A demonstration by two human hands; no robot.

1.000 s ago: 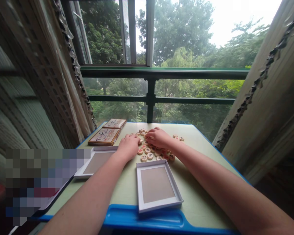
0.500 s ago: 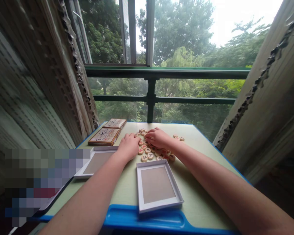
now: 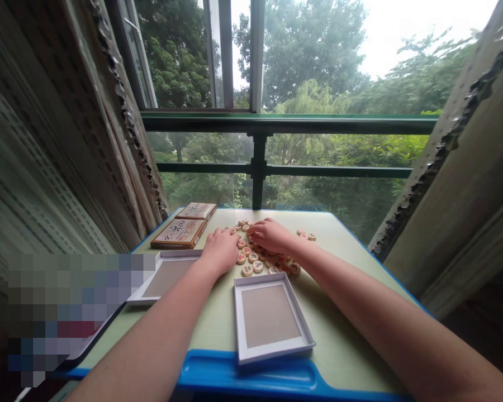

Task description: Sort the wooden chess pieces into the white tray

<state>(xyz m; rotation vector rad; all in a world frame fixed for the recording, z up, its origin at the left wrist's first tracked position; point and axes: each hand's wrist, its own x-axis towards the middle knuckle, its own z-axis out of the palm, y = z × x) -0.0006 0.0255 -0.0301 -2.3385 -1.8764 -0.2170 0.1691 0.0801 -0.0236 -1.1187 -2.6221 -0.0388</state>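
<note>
Several round wooden chess pieces (image 3: 252,262) with red and dark characters lie in a loose pile on the pale green table (image 3: 343,335). My left hand (image 3: 221,249) rests palm down at the pile's left edge, fingers stretched toward the pieces and touching them. My right hand (image 3: 271,235) lies over the far side of the pile. Its fingers are drawn together and point left at a piece; what they hold, if anything, is hidden. An empty white box tray (image 3: 273,350) sits just in front of the pile.
A second white tray (image 3: 139,296) lies at the left, and two printed box lids (image 3: 179,233) lie at the far left corner. A few stray pieces (image 3: 305,236) sit to the right. The table has a blue rim (image 3: 251,374). A green railing and window stand behind, with curtains on both sides.
My left hand has slid slightly right, up against the pieces. My right hand stays over the pile. The view has shifted a little.
</note>
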